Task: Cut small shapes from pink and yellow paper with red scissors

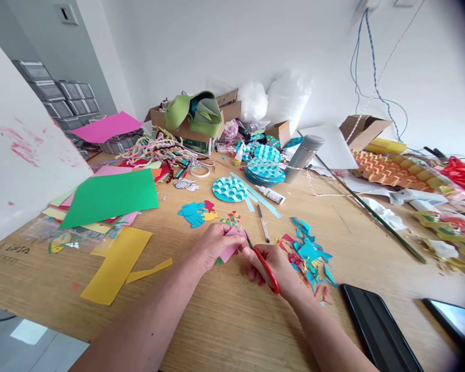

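Observation:
Between the fingers of my left hand is a small piece of pink paper, held a little above the table. My right hand grips red-handled scissors, their dark blades pointing up beside the paper's right edge. Whether the blades touch the paper I cannot tell. Just beyond my hands lie small red, yellow and green paper bits. Blue paper fish shapes with red and yellow ones rest further left. Blue and red scraps are heaped to the right of the scissors.
Left are a green sheet and yellow paper. A pen, glue tube and blue wave-patterned disc lie ahead. A grey bottle stands behind. A long green stick and black tablet-like object are right.

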A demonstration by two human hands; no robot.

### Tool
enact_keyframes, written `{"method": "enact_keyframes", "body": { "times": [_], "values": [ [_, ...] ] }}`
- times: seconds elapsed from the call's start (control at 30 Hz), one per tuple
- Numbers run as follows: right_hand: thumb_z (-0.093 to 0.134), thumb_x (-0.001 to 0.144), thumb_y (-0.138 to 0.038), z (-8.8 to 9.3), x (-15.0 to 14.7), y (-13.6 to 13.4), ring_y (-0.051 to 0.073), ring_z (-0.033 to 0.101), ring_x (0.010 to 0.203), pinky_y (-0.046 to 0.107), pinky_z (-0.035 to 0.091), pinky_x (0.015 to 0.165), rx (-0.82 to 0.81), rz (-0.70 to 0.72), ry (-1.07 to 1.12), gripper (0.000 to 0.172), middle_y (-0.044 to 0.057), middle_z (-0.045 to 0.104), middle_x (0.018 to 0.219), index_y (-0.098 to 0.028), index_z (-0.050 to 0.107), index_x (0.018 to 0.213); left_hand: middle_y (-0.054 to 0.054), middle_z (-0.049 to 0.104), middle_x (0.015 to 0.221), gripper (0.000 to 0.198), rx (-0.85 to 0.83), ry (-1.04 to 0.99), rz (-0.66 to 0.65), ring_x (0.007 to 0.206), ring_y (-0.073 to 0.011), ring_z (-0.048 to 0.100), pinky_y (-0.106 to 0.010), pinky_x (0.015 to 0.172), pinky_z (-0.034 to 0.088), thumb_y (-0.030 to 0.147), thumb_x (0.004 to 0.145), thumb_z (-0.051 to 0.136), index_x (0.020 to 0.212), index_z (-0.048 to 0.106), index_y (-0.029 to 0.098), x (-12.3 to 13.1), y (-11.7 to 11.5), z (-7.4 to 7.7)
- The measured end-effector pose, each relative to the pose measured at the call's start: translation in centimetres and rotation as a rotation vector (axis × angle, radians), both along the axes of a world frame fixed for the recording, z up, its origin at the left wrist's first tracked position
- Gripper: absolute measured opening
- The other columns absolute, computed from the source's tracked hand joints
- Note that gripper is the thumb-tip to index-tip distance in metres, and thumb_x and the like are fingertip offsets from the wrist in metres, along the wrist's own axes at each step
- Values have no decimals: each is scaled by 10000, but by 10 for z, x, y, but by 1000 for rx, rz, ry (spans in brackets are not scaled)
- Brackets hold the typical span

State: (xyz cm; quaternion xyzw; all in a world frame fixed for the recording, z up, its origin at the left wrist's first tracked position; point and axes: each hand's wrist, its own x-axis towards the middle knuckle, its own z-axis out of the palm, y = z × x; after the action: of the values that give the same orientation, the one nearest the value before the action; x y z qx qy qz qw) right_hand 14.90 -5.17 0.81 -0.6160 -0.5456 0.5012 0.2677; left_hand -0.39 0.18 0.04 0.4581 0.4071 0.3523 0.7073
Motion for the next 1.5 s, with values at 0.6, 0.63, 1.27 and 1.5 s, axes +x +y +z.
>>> {"method": "enact_keyframes", "body": {
  "times": [0.6, 0.63, 1.27, 1.5],
  "values": [
    [634, 709, -656, -3, 2, 1, 77, 465, 328, 166, 315, 324, -17, -9, -12, 522, -13, 572, 440, -179, 489, 552, -5, 590, 563, 216, -44, -9, 2, 493, -92, 501, -222, 491, 381, 307, 587, 751, 645, 637, 134, 0, 0, 2],
    [637, 711, -651, -3, 3, 1, 76, 465, 328, 166, 318, 326, -15, -7, -13, 520, -15, 571, 440, -178, 491, 549, -9, 595, 562, 218, -40, -11, -1, 492, -93, 501, -221, 487, 375, 313, 589, 751, 649, 641, 134, -1, 0, 2],
    [659, 700, -623, 5, 8, 1, 80, 461, 328, 173, 331, 324, -49, 76, -44, 498, -27, 542, 412, -185, 501, 522, -39, 635, 603, 221, 30, 101, -108, 499, -104, 531, -217, 464, 374, 329, 629, 728, 668, 648, 126, -10, 5, -3],
    [634, 733, -615, 5, 9, 1, 80, 472, 327, 166, 318, 322, -40, 69, -39, 499, -14, 558, 416, -181, 506, 521, -73, 684, 668, 323, -114, -34, -124, 474, -93, 527, -193, 413, 326, 412, 672, 739, 789, 675, 117, -15, 8, 2]
  ]
}}
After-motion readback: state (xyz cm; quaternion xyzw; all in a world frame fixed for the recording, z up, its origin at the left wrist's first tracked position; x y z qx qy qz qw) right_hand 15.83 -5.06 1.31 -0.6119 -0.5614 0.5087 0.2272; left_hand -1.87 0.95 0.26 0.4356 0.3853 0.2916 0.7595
